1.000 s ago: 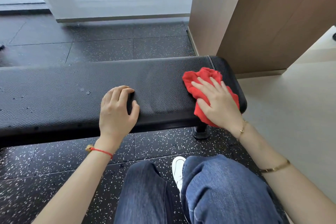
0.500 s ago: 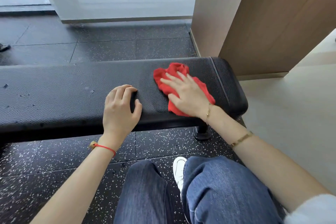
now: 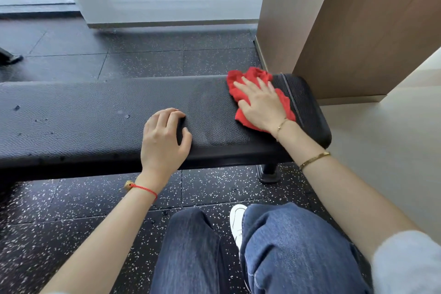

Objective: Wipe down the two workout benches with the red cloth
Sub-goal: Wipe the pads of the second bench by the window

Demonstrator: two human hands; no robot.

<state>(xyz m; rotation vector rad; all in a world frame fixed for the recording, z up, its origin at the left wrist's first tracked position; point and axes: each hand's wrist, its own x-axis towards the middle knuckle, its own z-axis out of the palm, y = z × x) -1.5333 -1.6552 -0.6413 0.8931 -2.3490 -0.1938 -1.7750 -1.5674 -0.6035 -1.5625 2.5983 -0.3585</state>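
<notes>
right hand [image 3: 261, 105] flat on red cloth [image 3: 248, 79], fingers straight and slightly spread, pressing it onto bench [image 3: 83, 112] pad at the right end, roughly 1 o'clock in view; left hand [image 3: 163, 139] rests on pad near the front edge, about 10 o'clock of the knees, fingers curled with tips on the pad, holding nothing

Red cloth [image 3: 248, 86], black bench [image 3: 95, 112]
</notes>
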